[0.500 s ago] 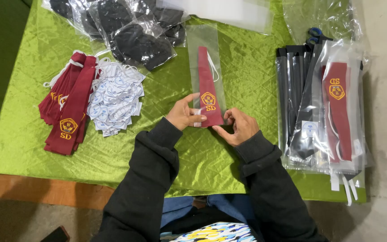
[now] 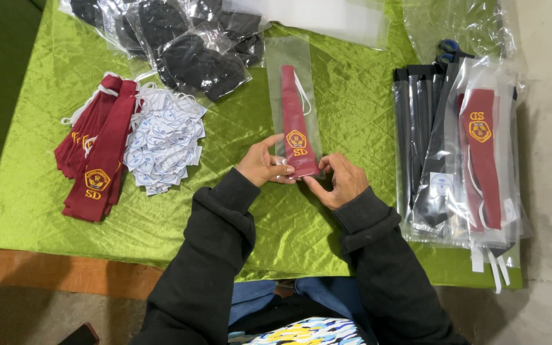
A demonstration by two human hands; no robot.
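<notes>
Shiny, wrinkled green cloth (image 2: 327,217) covers the table, and at its middle the left hand (image 2: 262,165) and right hand (image 2: 340,180) pinch with narrow fingers the wide end of a dark red tie (image 2: 295,121) lying inside a long clear plastic sleeve (image 2: 275,76), near a soft pile of bare ties (image 2: 97,147).

The clear plastic sleeves of black items (image 2: 180,38) at 11 o'clock are cut off by the top edge. Blue-handled scissors (image 2: 447,50) at 1 o'clock lie mostly hidden under clear plastic. The near end of the maroon tie in its clear sleeve (image 2: 296,137) is covered by fingers. A dark object (image 2: 79,335) at 7 o'clock is cut off; kind indeterminate.
</notes>
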